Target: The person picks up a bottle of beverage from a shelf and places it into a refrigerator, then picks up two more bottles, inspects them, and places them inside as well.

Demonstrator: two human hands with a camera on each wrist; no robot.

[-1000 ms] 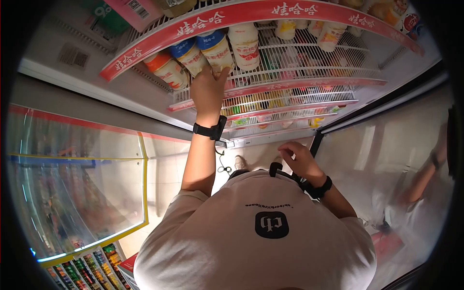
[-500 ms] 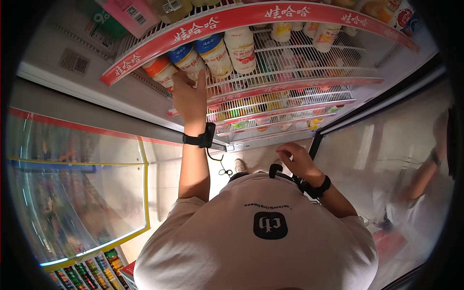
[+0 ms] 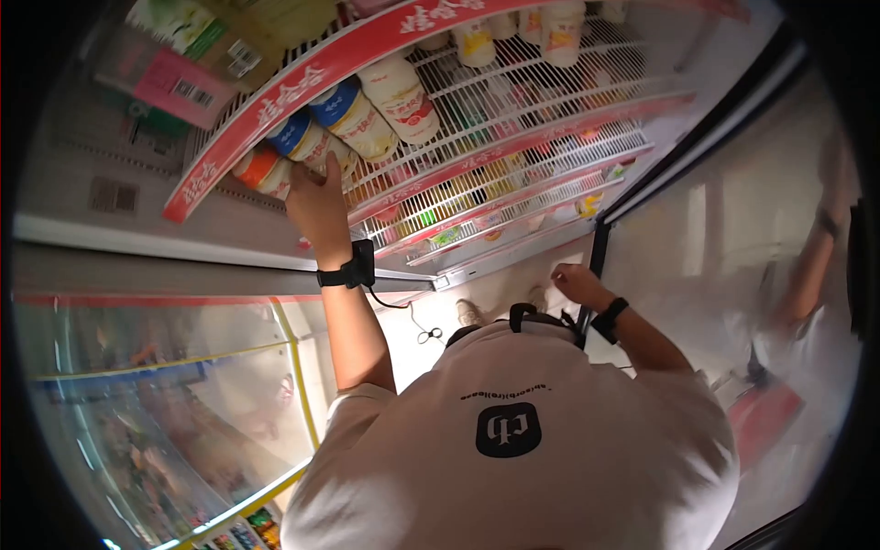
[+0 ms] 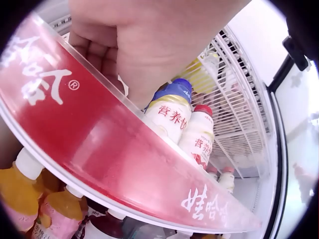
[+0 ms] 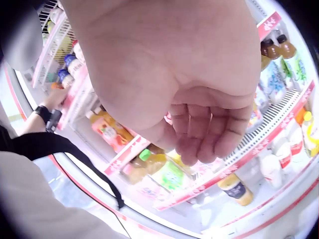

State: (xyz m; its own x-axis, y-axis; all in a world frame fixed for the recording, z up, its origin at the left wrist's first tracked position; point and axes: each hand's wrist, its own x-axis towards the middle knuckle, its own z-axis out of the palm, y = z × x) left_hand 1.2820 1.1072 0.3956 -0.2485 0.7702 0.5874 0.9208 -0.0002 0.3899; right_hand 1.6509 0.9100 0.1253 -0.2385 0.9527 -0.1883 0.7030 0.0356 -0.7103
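At the left end of the fridge shelf, my left hand (image 3: 317, 206) grips the lower part of a blue-topped white bottle (image 3: 313, 147). Its thumb and fingers lie on either side of that bottle. An orange-topped bottle (image 3: 263, 172) stands to its left; to its right are another blue-topped bottle (image 3: 356, 124) and a white bottle (image 3: 401, 101). In the left wrist view, the hand (image 4: 144, 45) reaches over the red shelf strip (image 4: 99, 129) with curled fingers, the gripped bottle mostly hidden. My right hand (image 3: 582, 284) hangs before my waist, fingers loosely curled, holding nothing.
Red strips (image 3: 330, 64) edge the wire shelves. Pink and green cartons (image 3: 183, 84) stand on the shelf above. The fridge's glass door (image 3: 715, 257) is swung out at the right. Another glass-fronted cabinet (image 3: 174, 403) is at the left. A thin cord (image 3: 390, 302) hangs from my left wrist.
My left hand has gone left along the row, from the right blue-topped bottle to the left one. The head view has turned, tilting the shelves. The right hand stays low at the waist.
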